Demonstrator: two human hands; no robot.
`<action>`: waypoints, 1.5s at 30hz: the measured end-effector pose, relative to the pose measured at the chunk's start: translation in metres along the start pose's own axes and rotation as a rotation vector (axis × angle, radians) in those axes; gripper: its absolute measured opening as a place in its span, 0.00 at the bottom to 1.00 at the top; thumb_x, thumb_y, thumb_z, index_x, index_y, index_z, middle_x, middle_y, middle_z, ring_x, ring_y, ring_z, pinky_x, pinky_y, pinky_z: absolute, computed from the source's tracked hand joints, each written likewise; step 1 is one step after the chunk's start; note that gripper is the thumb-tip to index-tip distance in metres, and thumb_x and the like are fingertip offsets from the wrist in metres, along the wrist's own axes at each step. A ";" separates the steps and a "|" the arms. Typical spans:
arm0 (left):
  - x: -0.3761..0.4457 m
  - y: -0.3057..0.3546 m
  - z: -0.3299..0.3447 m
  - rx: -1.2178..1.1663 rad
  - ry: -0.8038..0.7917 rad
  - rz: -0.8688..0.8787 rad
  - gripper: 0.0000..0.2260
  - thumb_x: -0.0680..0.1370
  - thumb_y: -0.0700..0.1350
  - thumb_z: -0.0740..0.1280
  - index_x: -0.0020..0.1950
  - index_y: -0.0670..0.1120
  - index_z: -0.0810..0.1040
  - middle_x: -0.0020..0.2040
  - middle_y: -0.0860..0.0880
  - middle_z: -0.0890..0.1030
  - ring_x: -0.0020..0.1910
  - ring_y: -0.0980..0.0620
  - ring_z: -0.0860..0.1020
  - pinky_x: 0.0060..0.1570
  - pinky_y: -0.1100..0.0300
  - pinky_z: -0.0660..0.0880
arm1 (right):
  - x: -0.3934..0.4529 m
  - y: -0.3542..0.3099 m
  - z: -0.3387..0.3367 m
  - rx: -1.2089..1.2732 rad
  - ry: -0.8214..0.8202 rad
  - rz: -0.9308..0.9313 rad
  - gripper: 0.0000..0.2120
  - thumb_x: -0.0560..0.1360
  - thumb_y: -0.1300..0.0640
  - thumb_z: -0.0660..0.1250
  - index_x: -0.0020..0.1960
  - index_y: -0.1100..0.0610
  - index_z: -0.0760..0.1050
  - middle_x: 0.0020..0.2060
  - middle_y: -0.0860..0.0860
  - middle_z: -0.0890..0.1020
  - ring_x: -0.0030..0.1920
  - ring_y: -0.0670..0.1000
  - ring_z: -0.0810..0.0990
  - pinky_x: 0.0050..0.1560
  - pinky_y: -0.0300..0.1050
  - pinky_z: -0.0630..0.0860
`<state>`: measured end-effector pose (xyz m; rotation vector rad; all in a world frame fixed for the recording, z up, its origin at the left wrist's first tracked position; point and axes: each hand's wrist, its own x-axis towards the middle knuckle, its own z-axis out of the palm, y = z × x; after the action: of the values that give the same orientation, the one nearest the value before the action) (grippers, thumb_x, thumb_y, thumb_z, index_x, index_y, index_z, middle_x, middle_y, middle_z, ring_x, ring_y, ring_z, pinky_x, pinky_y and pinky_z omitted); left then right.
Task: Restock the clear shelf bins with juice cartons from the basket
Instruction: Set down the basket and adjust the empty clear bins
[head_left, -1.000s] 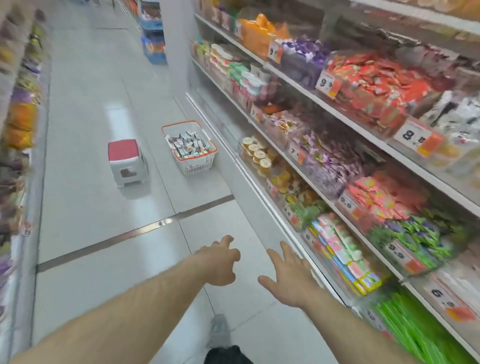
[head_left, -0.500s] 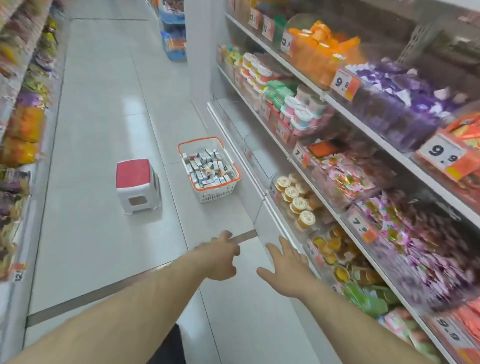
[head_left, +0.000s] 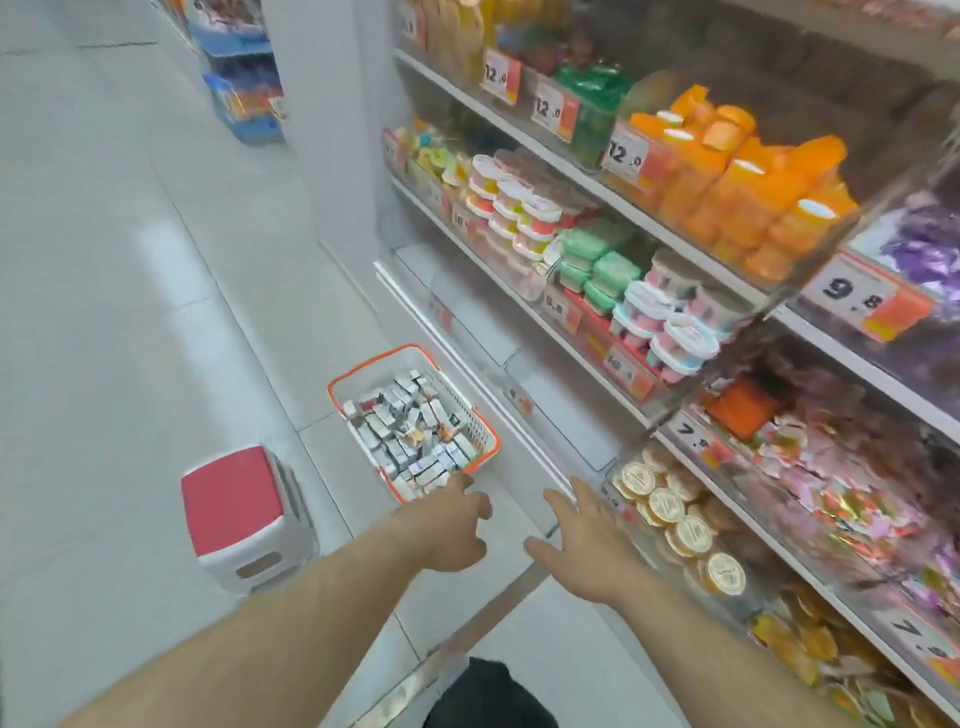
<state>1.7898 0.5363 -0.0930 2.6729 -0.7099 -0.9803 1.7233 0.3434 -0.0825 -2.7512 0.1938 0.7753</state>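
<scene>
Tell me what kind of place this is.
Most likely a shop aisle, a snack or grocery store. Tiered shelves hold packaged goods behind price tags, and a basket of small cartons sits on the tiled floor beside a stool.

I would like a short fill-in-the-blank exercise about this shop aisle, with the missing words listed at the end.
1. The basket with the juice cartons stands on the ____.
2. The basket's rim is white and ____.
3. The stool left of the basket has a ____ seat.
4. Both hands, left hand and right hand, hold ____.

Missing words: floor; orange; red; nothing
</scene>
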 end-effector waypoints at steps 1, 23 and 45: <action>0.015 -0.013 -0.014 0.018 -0.007 0.003 0.23 0.77 0.48 0.64 0.73 0.52 0.67 0.77 0.46 0.54 0.69 0.40 0.69 0.64 0.49 0.70 | 0.020 -0.008 -0.008 0.006 0.010 0.014 0.34 0.79 0.36 0.57 0.79 0.49 0.51 0.80 0.56 0.45 0.78 0.60 0.51 0.76 0.56 0.53; 0.294 -0.181 -0.252 0.192 -0.144 0.038 0.21 0.78 0.47 0.65 0.71 0.49 0.70 0.73 0.47 0.61 0.64 0.44 0.74 0.63 0.51 0.71 | 0.374 -0.096 -0.126 0.269 -0.012 0.105 0.34 0.79 0.35 0.56 0.78 0.50 0.53 0.80 0.56 0.46 0.77 0.60 0.54 0.75 0.58 0.55; 0.539 -0.399 -0.374 0.344 -0.235 0.594 0.19 0.76 0.44 0.65 0.67 0.49 0.73 0.73 0.47 0.61 0.71 0.45 0.65 0.69 0.52 0.65 | 0.591 -0.286 -0.110 0.565 0.227 0.759 0.31 0.80 0.39 0.58 0.78 0.50 0.57 0.80 0.55 0.49 0.78 0.58 0.54 0.74 0.54 0.54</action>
<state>2.5374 0.6184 -0.2459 2.3566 -1.7328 -1.0719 2.3356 0.5516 -0.2402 -2.1722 1.3276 0.4447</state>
